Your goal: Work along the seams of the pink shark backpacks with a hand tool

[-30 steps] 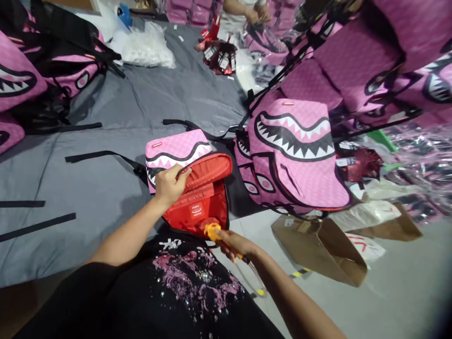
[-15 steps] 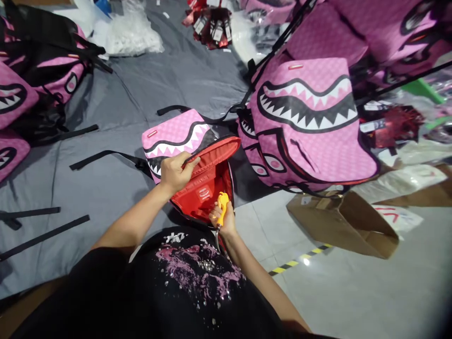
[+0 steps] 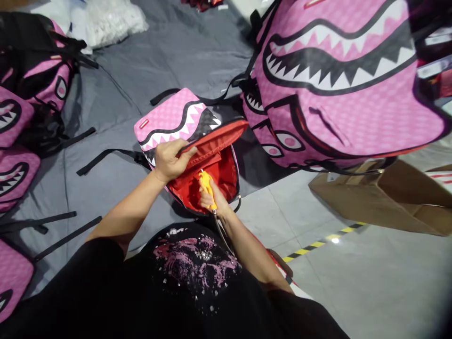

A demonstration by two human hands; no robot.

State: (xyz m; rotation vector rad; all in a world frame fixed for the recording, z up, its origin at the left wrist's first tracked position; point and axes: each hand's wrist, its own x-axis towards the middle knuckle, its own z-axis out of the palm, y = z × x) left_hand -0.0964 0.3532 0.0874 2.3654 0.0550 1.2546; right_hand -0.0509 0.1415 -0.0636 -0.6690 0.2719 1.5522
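In front of me a pink backpack (image 3: 167, 113) with a shark-mouth print lies unzipped, its red lining (image 3: 228, 172) showing. My left hand (image 3: 173, 160) pinches the edge of its front panel and holds the opening wide. Wrapped round a yellow air blow gun (image 3: 209, 189), my right hand (image 3: 217, 201) is at the mouth of the bag, the nozzle pointing inside. A thin hose (image 3: 221, 230) runs from the gun's lower end back along my right forearm. Part of the bag's inside is hidden by my right hand and the gun.
A larger pink backpack (image 3: 339, 99) stands at the right, close to the opened one. More pink bags (image 3: 16, 174) are piled at the left. Bundled clear plastic (image 3: 111, 23) lies at the back of the grey cloth surface (image 3: 116, 113). An open cardboard box (image 3: 374, 197) sits on the tiled floor, right.
My right hand has moved the air blow gun up and deeper into the bag's opening. My left hand still holds the panel. The view has shifted, and the larger backpack looks nearer.
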